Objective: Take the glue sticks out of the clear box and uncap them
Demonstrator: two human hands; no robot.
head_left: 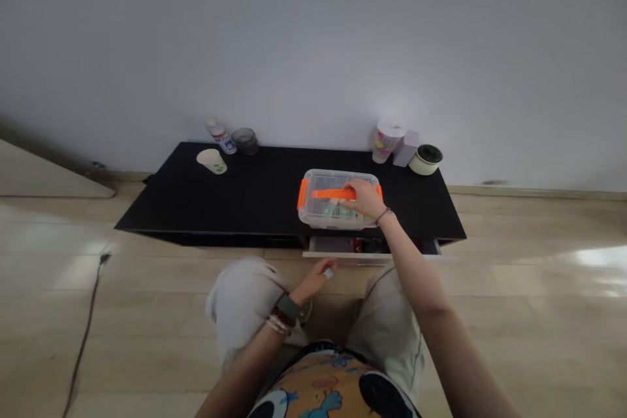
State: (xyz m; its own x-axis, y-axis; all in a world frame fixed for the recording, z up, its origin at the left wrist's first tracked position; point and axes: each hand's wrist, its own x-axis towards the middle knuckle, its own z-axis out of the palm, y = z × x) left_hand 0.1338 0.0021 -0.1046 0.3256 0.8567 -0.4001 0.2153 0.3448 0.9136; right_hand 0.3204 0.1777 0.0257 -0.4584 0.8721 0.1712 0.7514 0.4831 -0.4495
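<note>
A clear plastic storage box [318, 212] with orange side latches stands on the black cabinet top, and pale green and white items show through its lid. My right hand [363, 197] is closed around the box's orange carry handle [326, 194], which is raised above the lid. Lower down, in front of the pulled-out drawer [333, 245], my left hand [316, 279] is closed with its fingers curled. A small pale thing [328, 272] shows at those fingers, too small to name. Red and dark items lie inside the drawer, partly hidden by the box and my right arm.
On the black cabinet [235, 202], a paper cup [212, 160], a spray bottle [222, 137] and a dark glass bowl [245, 141] stand at left. A plastic cup [386, 142], a pale carton [406, 149] and a cream pot [425, 160] stand at back right. A cable [88, 330] crosses the floor.
</note>
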